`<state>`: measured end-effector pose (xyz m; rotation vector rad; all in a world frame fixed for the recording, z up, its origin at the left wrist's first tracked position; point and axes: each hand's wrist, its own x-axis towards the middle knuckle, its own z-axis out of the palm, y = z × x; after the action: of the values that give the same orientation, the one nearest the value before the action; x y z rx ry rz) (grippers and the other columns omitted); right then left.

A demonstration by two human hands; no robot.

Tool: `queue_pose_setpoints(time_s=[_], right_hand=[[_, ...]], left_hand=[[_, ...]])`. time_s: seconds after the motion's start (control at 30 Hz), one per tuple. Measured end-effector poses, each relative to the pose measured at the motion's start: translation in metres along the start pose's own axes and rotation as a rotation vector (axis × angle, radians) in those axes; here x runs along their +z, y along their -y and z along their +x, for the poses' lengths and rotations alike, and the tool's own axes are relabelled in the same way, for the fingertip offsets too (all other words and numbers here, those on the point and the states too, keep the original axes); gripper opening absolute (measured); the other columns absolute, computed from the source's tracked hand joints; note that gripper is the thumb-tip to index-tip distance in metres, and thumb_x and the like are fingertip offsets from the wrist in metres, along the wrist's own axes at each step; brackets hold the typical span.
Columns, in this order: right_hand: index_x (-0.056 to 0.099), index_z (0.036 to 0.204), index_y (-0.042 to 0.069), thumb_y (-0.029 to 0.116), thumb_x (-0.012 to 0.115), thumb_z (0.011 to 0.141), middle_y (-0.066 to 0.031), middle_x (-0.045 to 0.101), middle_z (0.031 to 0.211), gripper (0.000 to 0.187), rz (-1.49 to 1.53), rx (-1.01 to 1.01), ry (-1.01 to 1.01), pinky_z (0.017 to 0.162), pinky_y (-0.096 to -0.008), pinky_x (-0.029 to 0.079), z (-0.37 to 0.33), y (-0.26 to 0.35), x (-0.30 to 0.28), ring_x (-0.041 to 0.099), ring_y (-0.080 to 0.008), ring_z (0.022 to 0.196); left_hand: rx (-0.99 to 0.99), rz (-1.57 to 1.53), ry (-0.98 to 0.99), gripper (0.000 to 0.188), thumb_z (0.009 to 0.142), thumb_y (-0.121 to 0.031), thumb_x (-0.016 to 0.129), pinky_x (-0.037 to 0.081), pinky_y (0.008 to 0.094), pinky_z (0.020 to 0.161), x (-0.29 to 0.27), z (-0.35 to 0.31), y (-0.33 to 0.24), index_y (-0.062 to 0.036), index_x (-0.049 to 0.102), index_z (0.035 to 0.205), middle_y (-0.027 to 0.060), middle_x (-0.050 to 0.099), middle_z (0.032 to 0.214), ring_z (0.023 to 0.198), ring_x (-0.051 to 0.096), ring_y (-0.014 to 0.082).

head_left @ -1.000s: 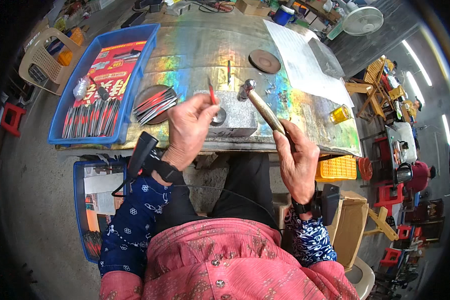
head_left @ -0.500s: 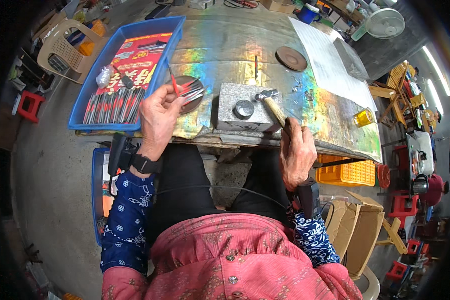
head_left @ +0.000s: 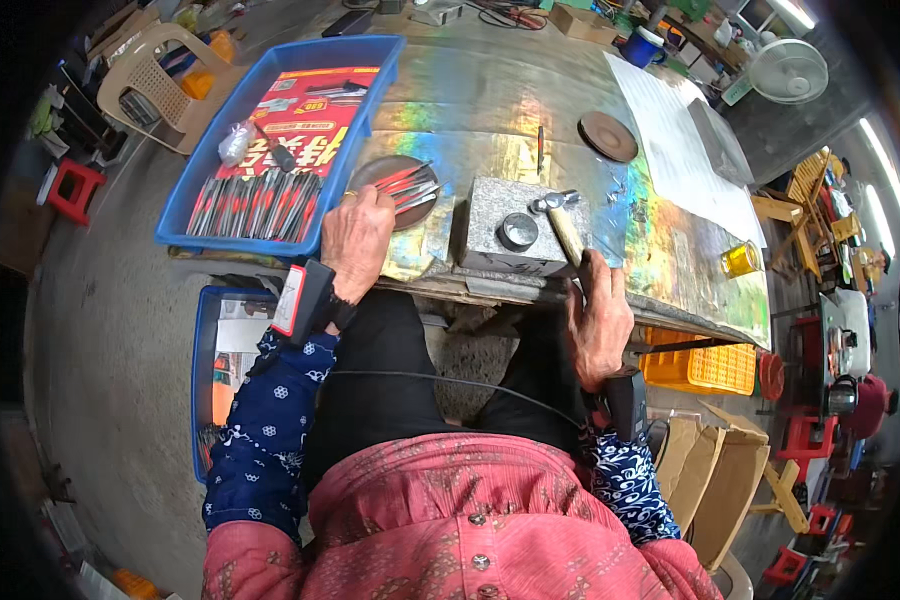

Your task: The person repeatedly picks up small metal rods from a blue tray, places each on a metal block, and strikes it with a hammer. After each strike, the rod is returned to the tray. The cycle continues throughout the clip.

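My left hand (head_left: pixel 358 245) is at the near-left rim of a round brown dish (head_left: pixel 370 172), its fingers curled and closed by slim red-and-silver pieces (head_left: pixel 410 188) lying in it. What its fingertips hold is hidden. On the right, my right hand (head_left: pixel 600 320) is closed on the lower end of a hammer's pale wooden handle (head_left: pixel 567 238). The hammer head (head_left: pixel 554 201) is over the right part of a speckled grey block (head_left: pixel 488 205). A short round dark metal piece (head_left: pixel 517 232) sits on the block.
A blue tray (head_left: pixel 390 75) at left holds a row of similar red-and-silver pieces (head_left: pixel 255 205). A thin dark-and-red rod (head_left: pixel 541 150) lies beyond the block. Farther right are a brown disc (head_left: pixel 608 136), white sheeting (head_left: pixel 660 115) and a glass of yellow liquid (head_left: pixel 740 260).
My left hand has come down from above, where it held up a slim red piece, to the dish rim. My right hand keeps the hammer by its handle. The whole view has shifted slightly.
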<state>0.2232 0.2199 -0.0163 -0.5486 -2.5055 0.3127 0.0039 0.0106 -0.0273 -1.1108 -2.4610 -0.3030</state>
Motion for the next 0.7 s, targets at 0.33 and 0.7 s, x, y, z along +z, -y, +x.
queue_pose_setpoints(time_s=[0.33, 0.7], right_hand=[[0.048, 0.130, 0.009, 0.009, 0.063, 0.087, -0.0187, 0.055, 0.101, 0.046, -0.005, 0.011, 0.004, 0.070, -0.0456, 0.049, -0.001, 0.002, 0.000, 0.060, -0.0401, 0.085], [0.046, 0.131, 0.007, 0.010, 0.063, 0.087, -0.0197, 0.054, 0.101, 0.047, 0.013, -0.008, 0.006, 0.070, -0.0464, 0.048, -0.001, 0.000, 0.001, 0.058, -0.0421, 0.087]], left_hand=[[-0.013, -0.080, -0.181, 0.009, 0.080, -0.006, 0.056, 0.050, 0.0418, 0.060, -0.031, -0.003, 0.002, -0.0074, 0.061, 0.087, 0.0108, 0.058, 0.083, 0.076, 0.062, 0.0311], [-0.309, 0.058, 0.187, 0.009, 0.077, -0.011, 0.066, 0.050, 0.0448, 0.068, -0.034, 0.001, 0.111, -0.0037, 0.066, 0.081, 0.0194, 0.066, 0.081, 0.081, 0.065, 0.0365]])
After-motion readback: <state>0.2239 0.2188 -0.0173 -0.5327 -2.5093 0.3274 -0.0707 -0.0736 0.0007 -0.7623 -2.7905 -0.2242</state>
